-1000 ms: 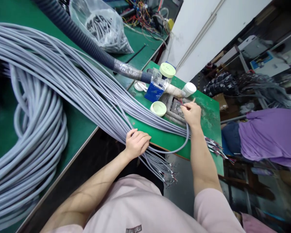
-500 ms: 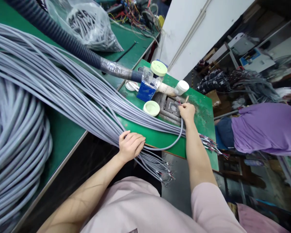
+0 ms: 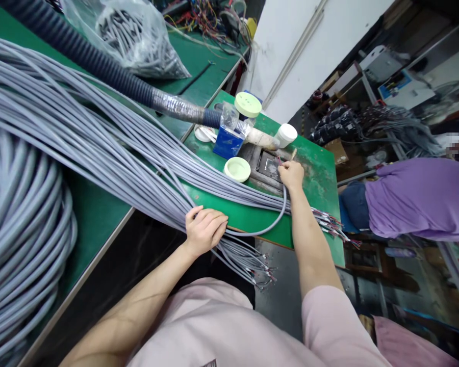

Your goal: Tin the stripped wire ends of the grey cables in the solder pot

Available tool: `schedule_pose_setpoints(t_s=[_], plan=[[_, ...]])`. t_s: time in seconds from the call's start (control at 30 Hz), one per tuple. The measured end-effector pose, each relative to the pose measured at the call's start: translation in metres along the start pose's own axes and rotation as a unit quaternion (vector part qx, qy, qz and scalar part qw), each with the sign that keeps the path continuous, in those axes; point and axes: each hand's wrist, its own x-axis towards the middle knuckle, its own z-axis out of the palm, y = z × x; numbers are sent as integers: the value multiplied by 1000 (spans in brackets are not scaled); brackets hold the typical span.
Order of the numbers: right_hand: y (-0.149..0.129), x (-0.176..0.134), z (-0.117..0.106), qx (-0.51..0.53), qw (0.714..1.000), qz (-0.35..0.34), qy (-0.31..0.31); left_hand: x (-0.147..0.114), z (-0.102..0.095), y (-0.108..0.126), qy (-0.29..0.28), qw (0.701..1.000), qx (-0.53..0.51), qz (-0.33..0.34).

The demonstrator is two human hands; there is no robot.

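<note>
My left hand (image 3: pixel 205 229) is closed around a bundle of grey cables (image 3: pixel 137 176) at the front edge of the green table. Cable ends with small coloured wires (image 3: pixel 265 278) hang below it, past the edge. Between the fingers of my right hand (image 3: pixel 291 176) is the end of one grey cable (image 3: pixel 270 229), which curves back in a loop toward my left hand. Short reddish wires at its tip are just over a square metal pot (image 3: pixel 268 167) with a shiny grey surface. Whether the tips touch that surface I cannot tell.
A ribbed hose (image 3: pixel 137 89) ends beside the pot, near a blue box (image 3: pixel 228 142). Around it stand a pale green lid (image 3: pixel 237 169), another round container (image 3: pixel 248 104) and a white cup (image 3: pixel 286 135). More cables (image 3: pixel 229 188) lie across the table. A person in purple (image 3: pixel 416 199) is at right.
The view has shifted slightly, so the table things appear a little further left and up. Both hands keep their holds, and the right hand stays beside the pot.
</note>
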Motion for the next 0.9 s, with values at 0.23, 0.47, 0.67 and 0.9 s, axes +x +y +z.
schedule_pose_setpoints(t_s=[0.23, 0.47, 0.67, 0.9], plan=[[3, -1, -2, 22, 999, 9, 31, -1, 0, 0, 0, 1000, -9, -9], [1, -1, -3, 16, 1000, 14, 11, 0, 0, 0, 2, 1000, -2, -1], [2, -1, 0, 17, 1000, 9, 12, 0, 0, 0, -1, 1000, -3, 0], [0, -1, 0, 18, 1000, 9, 9, 0, 1, 0, 2, 1000, 1, 1]])
